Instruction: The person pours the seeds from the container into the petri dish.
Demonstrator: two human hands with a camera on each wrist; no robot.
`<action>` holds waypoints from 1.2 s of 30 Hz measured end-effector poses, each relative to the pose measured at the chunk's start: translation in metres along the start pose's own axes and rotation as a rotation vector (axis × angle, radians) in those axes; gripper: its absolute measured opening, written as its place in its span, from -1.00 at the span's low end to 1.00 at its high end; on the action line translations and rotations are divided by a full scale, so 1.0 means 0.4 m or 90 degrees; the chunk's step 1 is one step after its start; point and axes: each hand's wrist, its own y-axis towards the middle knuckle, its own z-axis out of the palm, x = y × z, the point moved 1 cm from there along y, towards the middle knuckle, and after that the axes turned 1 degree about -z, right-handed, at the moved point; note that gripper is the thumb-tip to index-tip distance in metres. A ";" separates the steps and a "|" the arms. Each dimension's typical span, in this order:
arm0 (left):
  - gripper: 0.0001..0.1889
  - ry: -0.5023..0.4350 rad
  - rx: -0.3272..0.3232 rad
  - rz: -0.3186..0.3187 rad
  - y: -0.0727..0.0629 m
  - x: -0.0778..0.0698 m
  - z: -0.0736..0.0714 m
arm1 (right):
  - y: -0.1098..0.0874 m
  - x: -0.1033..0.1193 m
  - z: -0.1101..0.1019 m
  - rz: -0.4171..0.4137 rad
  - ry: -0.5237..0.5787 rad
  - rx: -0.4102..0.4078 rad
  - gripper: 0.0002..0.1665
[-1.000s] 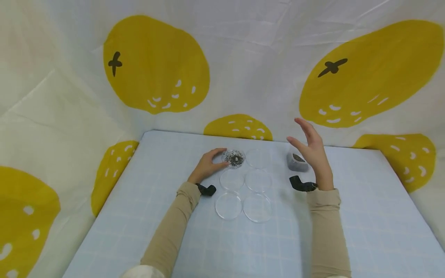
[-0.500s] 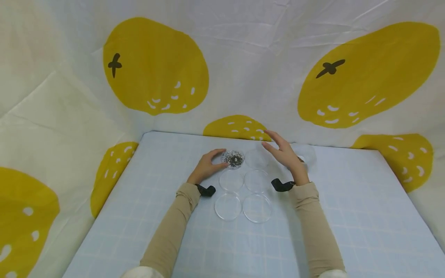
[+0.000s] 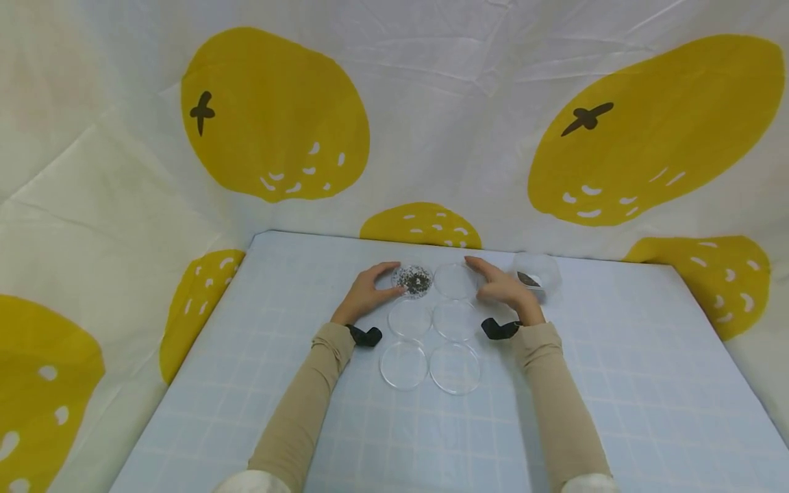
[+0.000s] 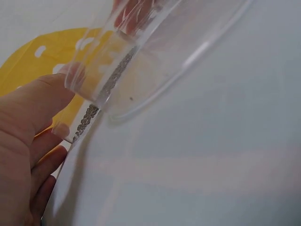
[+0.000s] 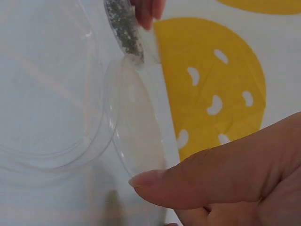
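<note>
A round clear petri dish (image 3: 413,281) with dark and pale specks, seemingly grains or seeds, lies at the back of the table. My left hand (image 3: 365,296) holds it by the left rim, thumb and fingers spread round the edge. In the left wrist view the thumb (image 4: 70,75) lies on the rim. To its right lies a clear petri dish (image 3: 455,281) with nothing visible in it. My right hand (image 3: 507,287) grips this dish's right edge. The right thumb (image 5: 160,186) meets the rim in the right wrist view.
Several more clear dishes, among them a front left dish (image 3: 403,365) and a front right dish (image 3: 455,368), lie in rows nearer me. A clear tub (image 3: 535,281) with dark contents stands behind my right hand. A patterned curtain (image 3: 431,137) borders the table's back.
My right hand has come left and down from above the tub to the back right dish. A clear shape now shows about the tub. My left hand stays in place.
</note>
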 end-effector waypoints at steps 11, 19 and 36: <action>-0.30 -0.007 -0.012 0.003 0.001 0.003 0.000 | 0.027 -0.032 0.010 -0.044 0.039 0.001 0.14; -0.32 -0.011 -0.016 -0.015 0.003 0.004 0.000 | 0.044 -0.025 0.009 -0.054 0.006 -0.015 0.10; -0.30 -0.005 -0.014 -0.006 0.006 0.002 0.001 | 0.049 -0.002 -0.005 -0.051 -0.039 -0.060 0.10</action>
